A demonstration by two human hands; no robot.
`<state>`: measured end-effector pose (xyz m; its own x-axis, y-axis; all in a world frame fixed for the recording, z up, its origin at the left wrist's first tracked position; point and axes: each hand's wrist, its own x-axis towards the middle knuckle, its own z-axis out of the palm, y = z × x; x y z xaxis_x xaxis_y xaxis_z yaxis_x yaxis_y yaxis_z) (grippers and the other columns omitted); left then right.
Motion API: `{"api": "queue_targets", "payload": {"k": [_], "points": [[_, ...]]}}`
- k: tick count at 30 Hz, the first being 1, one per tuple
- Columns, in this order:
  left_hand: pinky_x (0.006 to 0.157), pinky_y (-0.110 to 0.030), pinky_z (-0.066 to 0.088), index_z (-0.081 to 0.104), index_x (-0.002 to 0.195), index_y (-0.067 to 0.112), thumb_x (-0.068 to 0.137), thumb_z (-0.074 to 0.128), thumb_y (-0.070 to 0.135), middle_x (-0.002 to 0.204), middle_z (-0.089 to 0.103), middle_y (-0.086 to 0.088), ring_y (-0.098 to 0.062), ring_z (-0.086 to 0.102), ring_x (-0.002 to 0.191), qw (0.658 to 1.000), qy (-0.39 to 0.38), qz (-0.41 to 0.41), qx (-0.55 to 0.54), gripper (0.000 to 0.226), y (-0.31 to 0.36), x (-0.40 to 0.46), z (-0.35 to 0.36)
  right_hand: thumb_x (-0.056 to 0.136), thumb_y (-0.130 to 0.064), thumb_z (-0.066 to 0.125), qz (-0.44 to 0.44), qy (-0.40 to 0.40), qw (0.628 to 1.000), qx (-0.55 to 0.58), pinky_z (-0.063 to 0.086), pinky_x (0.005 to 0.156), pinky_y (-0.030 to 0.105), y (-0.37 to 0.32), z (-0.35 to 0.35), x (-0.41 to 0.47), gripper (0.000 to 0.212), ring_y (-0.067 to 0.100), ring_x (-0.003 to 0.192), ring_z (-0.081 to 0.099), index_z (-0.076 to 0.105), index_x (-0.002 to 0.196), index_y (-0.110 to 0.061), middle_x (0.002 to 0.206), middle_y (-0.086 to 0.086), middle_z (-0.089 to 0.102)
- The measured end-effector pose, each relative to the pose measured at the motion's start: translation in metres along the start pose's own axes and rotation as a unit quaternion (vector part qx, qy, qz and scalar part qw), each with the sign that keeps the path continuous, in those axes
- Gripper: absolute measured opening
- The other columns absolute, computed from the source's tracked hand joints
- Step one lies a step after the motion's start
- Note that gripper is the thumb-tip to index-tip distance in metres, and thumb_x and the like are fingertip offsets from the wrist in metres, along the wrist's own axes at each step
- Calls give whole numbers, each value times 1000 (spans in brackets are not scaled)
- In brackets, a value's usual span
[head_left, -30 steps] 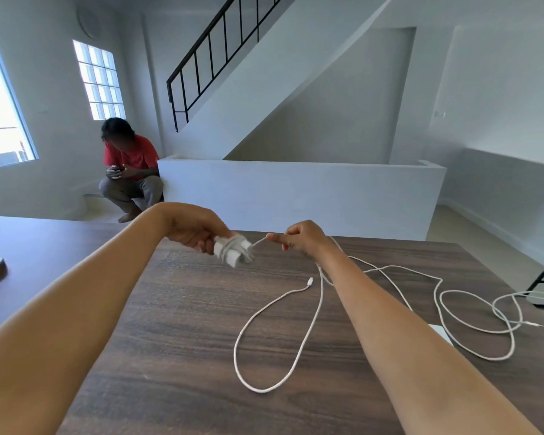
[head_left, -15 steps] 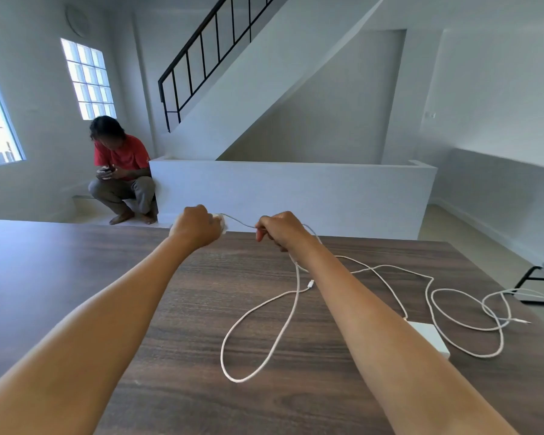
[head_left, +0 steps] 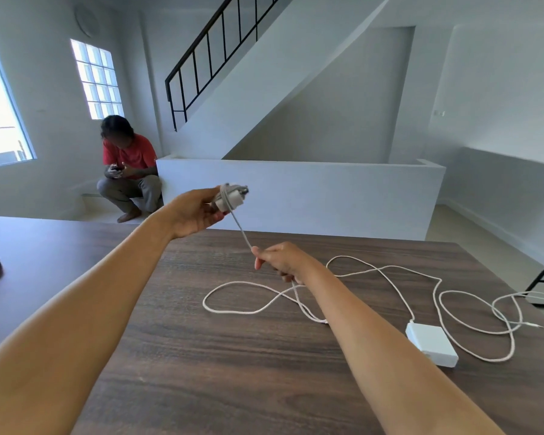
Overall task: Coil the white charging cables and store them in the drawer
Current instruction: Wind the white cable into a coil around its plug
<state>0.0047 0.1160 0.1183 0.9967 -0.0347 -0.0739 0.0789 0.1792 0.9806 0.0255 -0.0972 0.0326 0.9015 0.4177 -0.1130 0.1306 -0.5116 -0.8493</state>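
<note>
The left hand (head_left: 193, 211) holds a small white charger block (head_left: 231, 198), already wrapped with a few cable turns, raised above the dark wood-grain table (head_left: 201, 356). From it a taut run of thin, matte white cable (head_left: 242, 230) slants down toward five o'clock into the right hand (head_left: 280, 262), whose fingers pinch it closed. That hand is nearer the slack, which loops limp across the table at four o'clock.
</note>
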Motion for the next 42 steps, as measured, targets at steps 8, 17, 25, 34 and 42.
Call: {"api": "queue_targets", "payload": {"k": [8, 17, 25, 34, 42], "points": [[40, -12, 31, 72, 81, 14, 82, 62, 36, 54, 54, 5, -3, 43, 44, 901, -225, -166, 330, 24, -1, -18, 13, 75, -50, 74, -53, 89, 994, -23, 26, 45, 20, -8, -36, -4, 40, 3, 33, 33, 63, 53, -18, 31, -13, 33], [54, -23, 46, 64, 74, 6, 90, 59, 35, 58, 63, -5, -17, 54, 50, 811, -58, -59, 579, 33, -26, 5, 30, 82, -27, 67, -60, 139, 988, -31, 32, 40, 15, -24, -43, -3, 36, 2, 40, 42, 64, 48, -18, 69, 1, 67], [50, -24, 38, 54, 54, 7, 90, 48, 38, 51, 60, -6, -22, 57, 58, 830, 243, 85, 495, 48, -45, 22, 16, 81, -27, 61, -9, 114, 991, 64, 21, 38, 17, -30, -37, -7, 33, 13, 39, 24, 61, 50, -17, 37, -9, 32], [47, -14, 52, 62, 93, 4, 95, 54, 22, 67, 64, -4, -10, 57, 54, 989, 136, 52, -24, 20, -21, 16, 32, 89, -46, 60, 28, 2, 997, 70, 21, 38, 16, -9, -15, -5, 42, 9, 45, 26, 64, 57, -20, 49, -8, 29], [52, -15, 51, 64, 96, 8, 92, 51, 25, 75, 60, -4, -9, 55, 58, 991, -119, -35, 41, 21, -11, -7, 14, 78, -60, 66, 23, 62, 998, 11, 22, 41, 18, 13, -23, -4, 47, 11, 43, 23, 63, 57, -18, 37, -17, 34]]}}
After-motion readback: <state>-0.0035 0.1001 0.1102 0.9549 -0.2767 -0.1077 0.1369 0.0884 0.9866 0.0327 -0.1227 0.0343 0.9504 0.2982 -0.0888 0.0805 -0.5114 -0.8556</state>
